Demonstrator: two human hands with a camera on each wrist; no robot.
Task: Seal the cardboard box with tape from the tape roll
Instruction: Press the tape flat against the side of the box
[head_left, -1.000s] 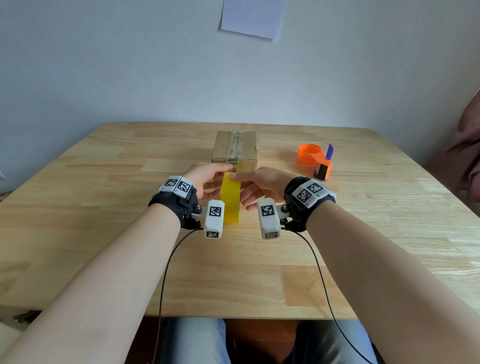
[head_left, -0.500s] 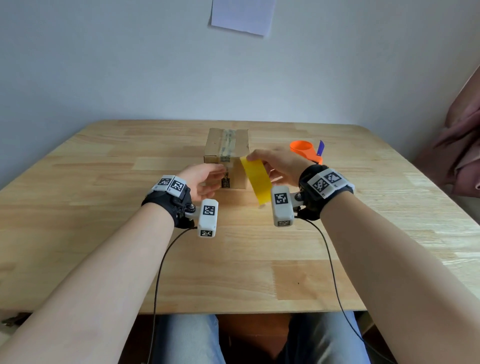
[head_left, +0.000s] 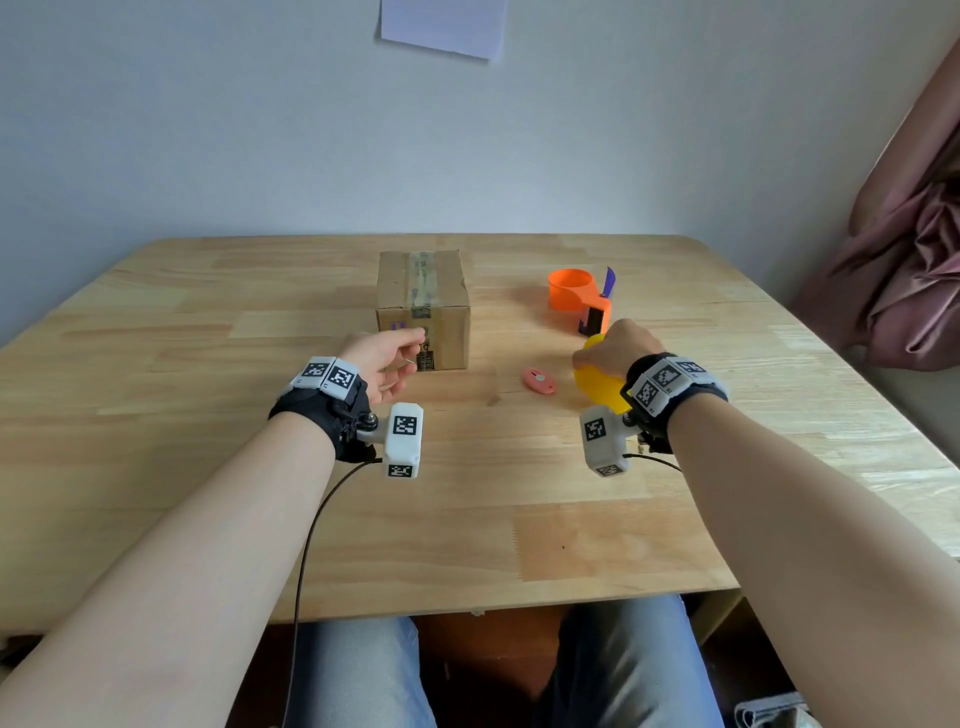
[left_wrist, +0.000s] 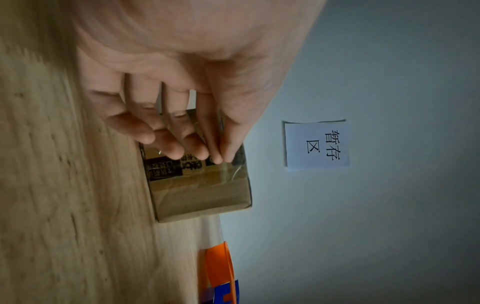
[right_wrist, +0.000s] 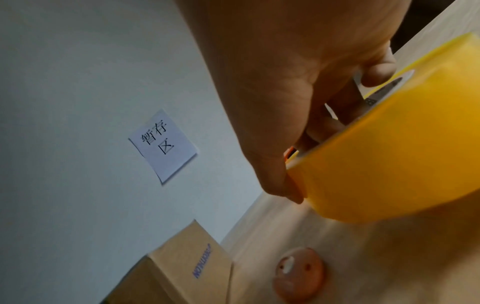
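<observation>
The brown cardboard box (head_left: 423, 306) stands at mid-table with an old grey tape strip along its top. My left hand (head_left: 410, 353) hovers just before the box's front face (left_wrist: 202, 195). Its fingers are curled, with thumb and forefinger tips (left_wrist: 221, 160) pressed together. A faint glint shows near them, and I cannot tell whether anything thin is pinched there. Out to the right of the box, my right hand (head_left: 610, 348) grips the yellow tape roll (head_left: 600, 387) above the table. Its fingers reach through the core and the thumb lies on the roll's outer face (right_wrist: 389, 154).
An orange tape dispenser (head_left: 579, 293) with a purple blade stands right of the box. A small pink oval object (head_left: 538, 381) lies on the wooden table (head_left: 208, 467) between box and roll. A paper note (head_left: 441, 26) hangs on the wall, and pink fabric (head_left: 909, 260) is at far right.
My right hand has carried the yellow roll from in front of the box out to the right. The left hand has stayed by the box's front face.
</observation>
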